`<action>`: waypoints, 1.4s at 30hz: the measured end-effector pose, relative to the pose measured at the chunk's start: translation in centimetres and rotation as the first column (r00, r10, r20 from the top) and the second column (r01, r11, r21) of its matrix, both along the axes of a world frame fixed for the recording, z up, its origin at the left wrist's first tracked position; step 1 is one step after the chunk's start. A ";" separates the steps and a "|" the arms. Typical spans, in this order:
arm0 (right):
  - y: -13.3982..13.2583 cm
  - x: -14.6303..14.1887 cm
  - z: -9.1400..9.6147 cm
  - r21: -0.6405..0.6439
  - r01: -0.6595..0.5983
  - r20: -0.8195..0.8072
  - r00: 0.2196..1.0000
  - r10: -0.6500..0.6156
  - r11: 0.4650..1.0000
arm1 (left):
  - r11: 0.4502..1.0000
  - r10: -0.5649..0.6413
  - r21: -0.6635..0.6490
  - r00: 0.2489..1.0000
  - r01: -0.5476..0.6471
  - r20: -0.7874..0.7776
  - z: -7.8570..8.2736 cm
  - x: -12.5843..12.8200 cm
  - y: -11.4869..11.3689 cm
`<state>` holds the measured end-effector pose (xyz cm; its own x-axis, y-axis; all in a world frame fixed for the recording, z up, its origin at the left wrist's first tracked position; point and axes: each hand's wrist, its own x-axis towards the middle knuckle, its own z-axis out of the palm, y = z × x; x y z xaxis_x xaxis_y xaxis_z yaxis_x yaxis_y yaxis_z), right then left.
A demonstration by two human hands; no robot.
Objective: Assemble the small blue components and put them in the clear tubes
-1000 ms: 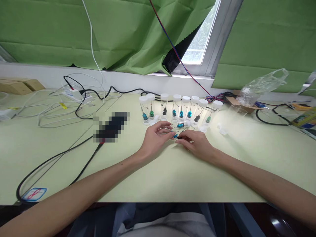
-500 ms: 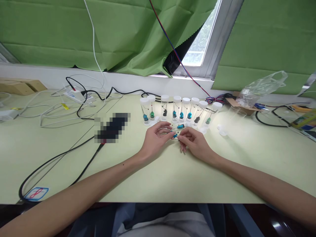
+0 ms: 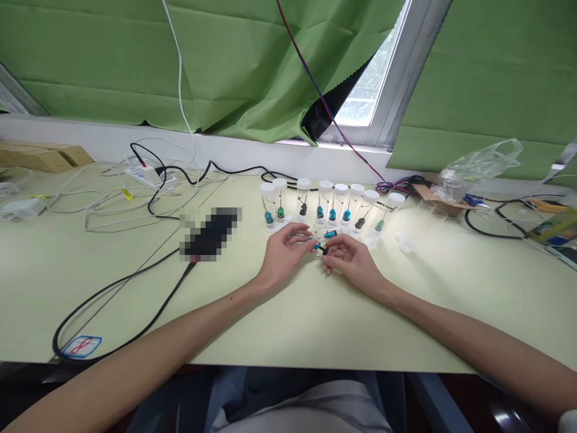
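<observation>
My left hand is closed in a pinch on a small blue part, with thin metal wire showing at its fingers. My right hand faces it, fingertips closed around a small black piece that meets the blue part. Just beyond both hands, another blue part with a thin rod lies on the table. Behind it stand several clear tubes with white caps, each holding a blue, green or black piece on a wire. Fine detail between my fingers is too small to make out.
White caps and clear open tubes are to the right. A cardboard box with a plastic bag stands at the back right. On the left are a pixelated dark object, black cables and a power strip.
The black piece now shows between my right fingertips, against the blue part. My left hand keeps its pinch. The whole view has shifted slightly.
</observation>
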<state>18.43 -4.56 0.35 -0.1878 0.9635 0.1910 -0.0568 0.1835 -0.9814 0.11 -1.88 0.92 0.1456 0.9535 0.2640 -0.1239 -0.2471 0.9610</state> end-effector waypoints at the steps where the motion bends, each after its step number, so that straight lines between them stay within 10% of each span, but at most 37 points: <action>1: 0.0 0.0 -0.1 -0.001 0.006 -0.004 1.000 -0.006 1.000 | 1.000 0.002 -0.001 1.000 -0.002 -0.001 0.0 0.0 0.0; 42: 0.0 0.1 -0.6 0.087 0.062 0.084 0.994 -0.070 0.994 | 1.000 0.020 0.008 1.000 -0.020 0.007 0.0 0.2 0.0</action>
<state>18.54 -4.53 -0.21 -0.1440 0.9555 0.2573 0.0432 0.2659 -0.9630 0.36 -1.87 0.89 0.1244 0.9541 0.2723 -0.1253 -0.2571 0.9582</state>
